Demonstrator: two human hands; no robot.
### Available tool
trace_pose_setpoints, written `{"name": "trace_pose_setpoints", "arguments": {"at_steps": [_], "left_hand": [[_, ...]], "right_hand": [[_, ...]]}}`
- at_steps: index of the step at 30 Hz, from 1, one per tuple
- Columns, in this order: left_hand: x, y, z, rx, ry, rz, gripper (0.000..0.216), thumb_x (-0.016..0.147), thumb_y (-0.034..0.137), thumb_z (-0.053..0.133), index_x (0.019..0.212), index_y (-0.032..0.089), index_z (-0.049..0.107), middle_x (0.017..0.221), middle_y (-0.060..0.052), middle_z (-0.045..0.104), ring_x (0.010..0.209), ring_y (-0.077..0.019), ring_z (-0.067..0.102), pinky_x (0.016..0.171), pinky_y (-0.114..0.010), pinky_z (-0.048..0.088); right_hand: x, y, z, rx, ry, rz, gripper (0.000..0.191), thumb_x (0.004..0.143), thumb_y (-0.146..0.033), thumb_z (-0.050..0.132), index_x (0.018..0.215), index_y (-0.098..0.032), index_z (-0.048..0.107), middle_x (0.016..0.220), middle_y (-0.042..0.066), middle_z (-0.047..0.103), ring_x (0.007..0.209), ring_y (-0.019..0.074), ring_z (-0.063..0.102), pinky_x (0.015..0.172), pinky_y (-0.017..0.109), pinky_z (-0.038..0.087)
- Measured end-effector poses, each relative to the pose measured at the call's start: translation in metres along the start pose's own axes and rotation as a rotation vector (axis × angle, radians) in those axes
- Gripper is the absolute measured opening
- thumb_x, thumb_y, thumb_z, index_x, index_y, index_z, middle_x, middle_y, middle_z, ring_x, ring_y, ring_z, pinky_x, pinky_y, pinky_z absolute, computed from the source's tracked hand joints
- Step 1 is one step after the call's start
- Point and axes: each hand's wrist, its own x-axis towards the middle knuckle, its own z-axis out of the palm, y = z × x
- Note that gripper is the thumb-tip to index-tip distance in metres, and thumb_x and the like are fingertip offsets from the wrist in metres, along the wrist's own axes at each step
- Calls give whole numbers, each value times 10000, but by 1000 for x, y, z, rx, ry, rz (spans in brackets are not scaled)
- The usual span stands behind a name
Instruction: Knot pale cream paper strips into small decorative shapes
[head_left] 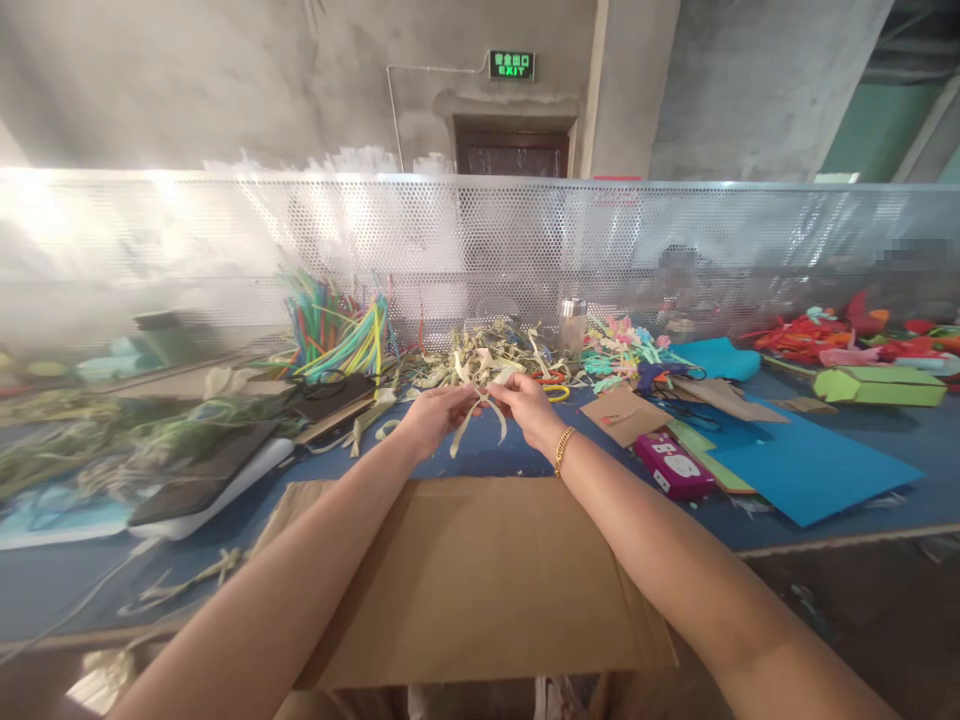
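Both my hands meet over the blue table, just beyond the cardboard sheet's far edge. My left hand pinches a pale cream strip piece from the left, fingers pressed together. My right hand, with a gold chain bracelet at the wrist, pinches the same piece from the right. Two narrow ends of the piece hang down and spread apart below the fingertips; its middle is partly hidden by my fingers. Close behind my hands lies a heap of similar dry, pale-green and cream strips.
Brown cardboard lies under my forearms. Colourful pipe cleaners stand back left, a clear jar back centre. On the right are a purple box, blue sheets and a green box. A perforated metal screen closes the back.
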Motion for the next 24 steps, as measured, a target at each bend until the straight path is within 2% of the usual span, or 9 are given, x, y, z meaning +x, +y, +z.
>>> {"name": "trace_pose_setpoints", "arguments": {"at_steps": [6,14,19,24], "left_hand": [[0,3,0,-90,20,-40,215,736,325,712,744,110,720,663,-79,695,622,-141,636,585,-230,466],[-4,4,3,-47,25,-6,196,680,301,765,743,122,718,665,-62,689,625,-122,626,600,-220,461],[-1,1,1,11,7,-8,206,641,301,791,733,132,718,643,-50,671,571,-115,595,540,-221,434],[1,-1,-2,149,-15,31,181,638,298,791,654,145,695,583,-19,631,473,-73,501,452,-205,343]], "right_hand": [[1,0,-1,-2,-20,33,341,597,-431,735,660,-205,489,609,-47,530,578,115,520,550,253,396],[-3,-6,0,-14,-19,53,357,599,-455,724,629,-202,474,612,-43,547,579,107,502,557,247,361],[-4,-7,0,-23,-25,47,324,622,-438,702,627,-205,476,605,-43,536,601,121,514,572,255,360],[-2,-5,0,-23,-32,26,311,632,-420,704,624,-208,476,613,-33,533,593,127,497,569,265,357]]}}
